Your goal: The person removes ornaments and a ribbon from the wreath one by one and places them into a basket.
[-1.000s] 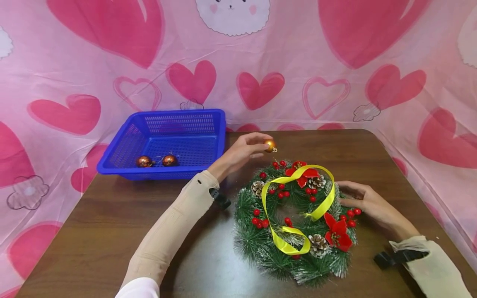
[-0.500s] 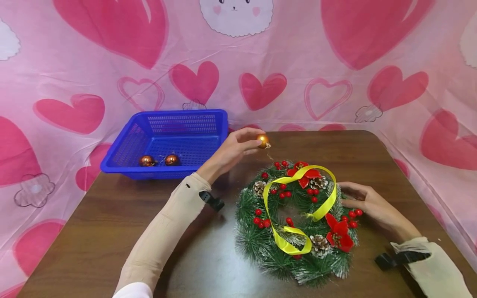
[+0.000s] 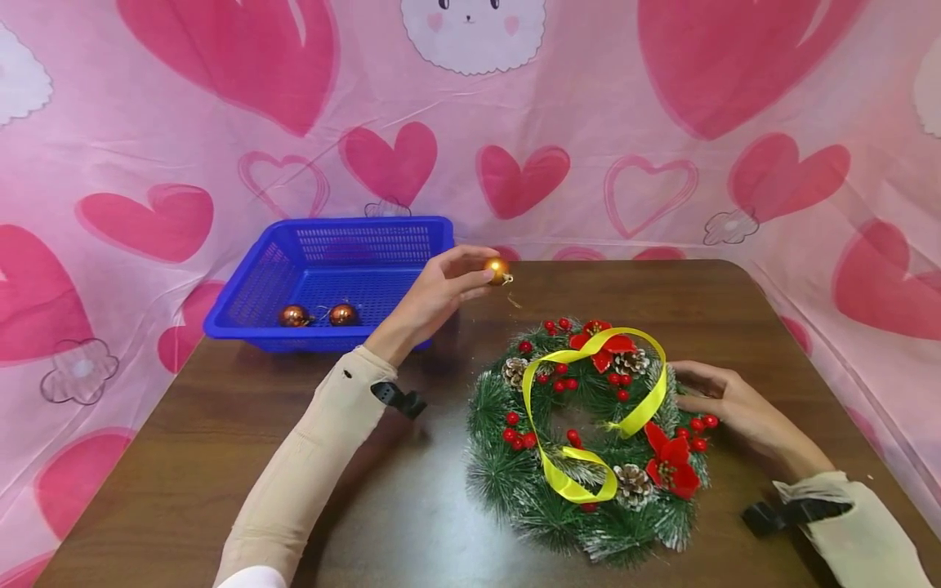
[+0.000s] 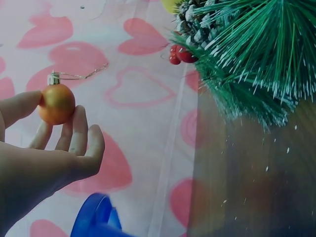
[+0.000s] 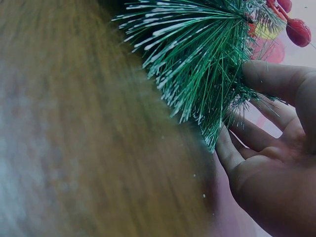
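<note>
My left hand [image 3: 435, 296] pinches a gold Christmas bauble [image 3: 497, 272] between thumb and fingertips, above the table near the basket's right side. A thin gold hanging loop [image 4: 88, 75] trails from its cap in the left wrist view. The green Christmas wreath [image 3: 507, 482] lies on the table, with red berries, pinecones and red flowers on it. A yellow ribbon [image 3: 647, 411] lies in loose curls across the wreath. At the wreath's right edge my right hand [image 3: 742, 412] holds its branches, the thumb and fingers on either side in the right wrist view; needles partly hide the fingertips.
A blue plastic basket [image 3: 253, 331] stands at the back left, against the pink heart-patterned cloth [image 3: 573, 82]. Two copper-coloured baubles [image 3: 343, 315] lie inside it. The brown wooden table [image 3: 184, 457] reaches back to the cloth.
My left hand has moved left with the gold bauble, away from above the wreath and toward the basket. The right hand stays at the wreath, and the head view shifts slightly.
</note>
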Motion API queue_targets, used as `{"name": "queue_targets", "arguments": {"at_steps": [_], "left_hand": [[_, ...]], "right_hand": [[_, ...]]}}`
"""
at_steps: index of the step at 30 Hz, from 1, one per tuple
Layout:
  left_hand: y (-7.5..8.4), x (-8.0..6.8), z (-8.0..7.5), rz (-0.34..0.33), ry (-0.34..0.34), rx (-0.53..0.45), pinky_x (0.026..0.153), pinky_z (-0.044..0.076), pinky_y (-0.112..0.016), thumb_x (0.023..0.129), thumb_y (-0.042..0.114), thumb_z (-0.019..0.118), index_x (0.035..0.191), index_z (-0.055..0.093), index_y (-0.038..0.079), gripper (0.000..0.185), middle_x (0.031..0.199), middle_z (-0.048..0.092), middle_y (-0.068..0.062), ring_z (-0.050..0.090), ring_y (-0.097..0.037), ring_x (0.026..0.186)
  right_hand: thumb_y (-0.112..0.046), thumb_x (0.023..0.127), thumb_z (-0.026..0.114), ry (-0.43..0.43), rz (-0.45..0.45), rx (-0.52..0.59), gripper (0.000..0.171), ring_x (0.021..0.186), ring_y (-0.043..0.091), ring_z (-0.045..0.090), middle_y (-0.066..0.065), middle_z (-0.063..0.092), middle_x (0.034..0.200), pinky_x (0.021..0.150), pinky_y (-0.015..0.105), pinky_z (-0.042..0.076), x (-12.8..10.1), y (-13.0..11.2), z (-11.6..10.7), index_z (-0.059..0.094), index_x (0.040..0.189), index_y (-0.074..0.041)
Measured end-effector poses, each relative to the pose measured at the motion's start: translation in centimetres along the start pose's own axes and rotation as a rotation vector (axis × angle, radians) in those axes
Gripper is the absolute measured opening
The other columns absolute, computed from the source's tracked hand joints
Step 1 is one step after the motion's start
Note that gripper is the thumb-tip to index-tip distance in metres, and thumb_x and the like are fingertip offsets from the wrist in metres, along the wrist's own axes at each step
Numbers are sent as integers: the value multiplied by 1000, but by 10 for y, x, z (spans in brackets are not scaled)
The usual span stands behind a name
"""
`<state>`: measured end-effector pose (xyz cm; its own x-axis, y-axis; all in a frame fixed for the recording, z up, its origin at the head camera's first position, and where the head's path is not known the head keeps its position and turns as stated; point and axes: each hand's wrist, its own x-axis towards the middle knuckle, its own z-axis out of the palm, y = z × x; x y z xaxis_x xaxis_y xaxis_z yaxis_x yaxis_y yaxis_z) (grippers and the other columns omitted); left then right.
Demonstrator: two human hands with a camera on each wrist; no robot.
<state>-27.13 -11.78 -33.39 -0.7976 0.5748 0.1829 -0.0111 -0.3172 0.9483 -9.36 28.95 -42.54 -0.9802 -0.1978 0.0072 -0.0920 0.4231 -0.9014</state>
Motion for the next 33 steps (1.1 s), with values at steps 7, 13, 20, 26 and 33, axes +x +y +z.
{"name": "queue_targets", "arguments": {"at_steps": [7,13,20,26,33], "left_hand": [[9,-12,-10,56,28,42,98,51,-39,95,-1,63,124,62,1,29,120,62,-11,64,-21,106],[14,-23,-19,97,61,111,98,51,-39,95,-1,63,129,55,-7,35,122,62,-12,64,-23,108],[18,-35,-29,138,116,252,100,50,-40,94,4,67,127,58,-4,35,120,66,-12,67,-21,105],[21,-47,-40,138,172,320,96,50,-32,93,7,69,126,60,-1,35,118,67,-10,67,-21,105],[26,-61,-54,157,209,388,95,51,-29,93,8,69,125,60,0,34,117,67,-9,67,-20,105]], "right_hand": [[-9,96,65,6,10,-11,44,118,-8,53,-11,62,129,91,13,46,-1,-2,0,54,138,-1],[-10,96,65,3,11,-31,44,118,-8,53,-12,63,129,90,12,45,-1,-1,-1,54,137,-1],[-8,96,65,-7,1,-6,44,118,-7,54,-12,63,129,91,13,46,0,0,-1,53,138,1],[-6,95,65,-2,-9,0,44,116,-6,56,-13,64,126,90,14,47,0,1,-1,53,137,2],[-6,95,65,-2,-11,-16,44,115,-5,56,-13,63,127,89,14,47,0,1,-1,53,137,0]]}}
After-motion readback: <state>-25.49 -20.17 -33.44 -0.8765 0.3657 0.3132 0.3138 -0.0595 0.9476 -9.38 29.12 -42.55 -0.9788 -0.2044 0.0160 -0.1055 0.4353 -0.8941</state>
